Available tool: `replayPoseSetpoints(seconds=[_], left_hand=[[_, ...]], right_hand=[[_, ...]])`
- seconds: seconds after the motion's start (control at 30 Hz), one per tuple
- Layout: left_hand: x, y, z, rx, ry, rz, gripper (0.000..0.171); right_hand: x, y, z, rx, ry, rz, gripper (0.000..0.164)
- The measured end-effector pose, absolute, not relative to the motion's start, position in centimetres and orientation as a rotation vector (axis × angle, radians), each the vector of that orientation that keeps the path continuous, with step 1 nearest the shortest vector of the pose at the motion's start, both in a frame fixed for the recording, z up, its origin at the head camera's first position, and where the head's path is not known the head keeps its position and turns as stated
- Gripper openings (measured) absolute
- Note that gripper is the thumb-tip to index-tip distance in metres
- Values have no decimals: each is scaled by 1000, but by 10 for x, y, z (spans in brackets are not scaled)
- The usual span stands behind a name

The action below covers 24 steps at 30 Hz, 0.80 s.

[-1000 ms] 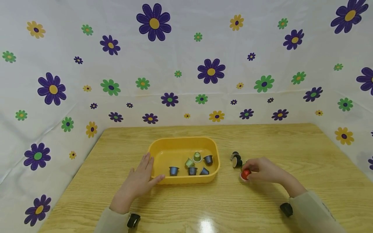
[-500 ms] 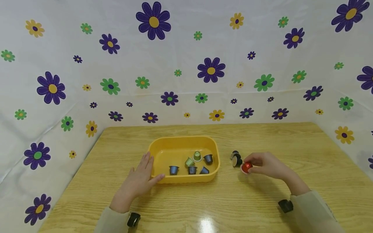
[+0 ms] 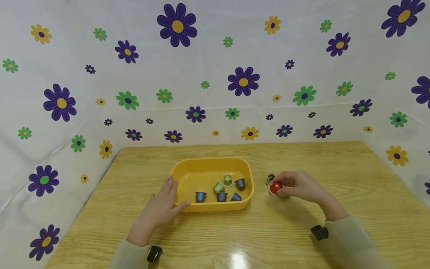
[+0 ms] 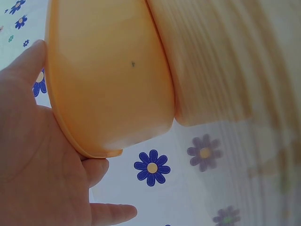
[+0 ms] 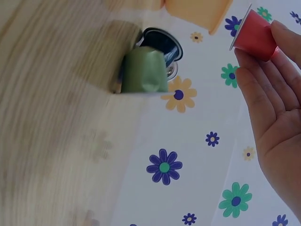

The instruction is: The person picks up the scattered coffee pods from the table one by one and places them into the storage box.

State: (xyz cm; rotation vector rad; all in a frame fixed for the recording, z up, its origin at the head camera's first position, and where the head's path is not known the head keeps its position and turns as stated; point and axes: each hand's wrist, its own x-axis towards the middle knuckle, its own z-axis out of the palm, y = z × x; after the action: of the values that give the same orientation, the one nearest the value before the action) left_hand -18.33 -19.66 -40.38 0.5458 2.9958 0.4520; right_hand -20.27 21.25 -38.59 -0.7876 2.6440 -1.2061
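My right hand [image 3: 304, 188] pinches a red coffee capsule [image 3: 276, 188] between thumb and fingers, tilted and raised off the table, to the right of the yellow tray [image 3: 211, 207]. In the right wrist view a green capsule [image 5: 145, 70] stands below the hand, with a dark capsule [image 5: 164, 40] beside it; in the head view the hand mostly hides these. My left hand [image 3: 158, 209] rests with extended fingers against the tray's left end, the thumb near its front rim. Inside the tray lie green capsules [image 3: 227, 180] and several blue-grey capsules [image 3: 200, 197].
The wooden table [image 3: 215, 239] reaches back to a white cloth with printed flowers [image 3: 208, 67], which also rises at both sides. A dark capsule [image 3: 270, 178] shows just behind the red one. Black straps [image 3: 154, 254] sit at both wrists.
My right hand has lifted the red capsule from the table and moved it left and slightly back, now in front of the dark capsules. The left hand and the tray have stayed put.
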Motion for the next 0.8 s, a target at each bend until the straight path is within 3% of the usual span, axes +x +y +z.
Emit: replayPoseSetpoints(seconds=[0.8], left_hand=[[-184, -195, -404, 545, 3003, 441, 89]], right_hand=[[-218, 160, -384, -700, 2645, -1692, 33]])
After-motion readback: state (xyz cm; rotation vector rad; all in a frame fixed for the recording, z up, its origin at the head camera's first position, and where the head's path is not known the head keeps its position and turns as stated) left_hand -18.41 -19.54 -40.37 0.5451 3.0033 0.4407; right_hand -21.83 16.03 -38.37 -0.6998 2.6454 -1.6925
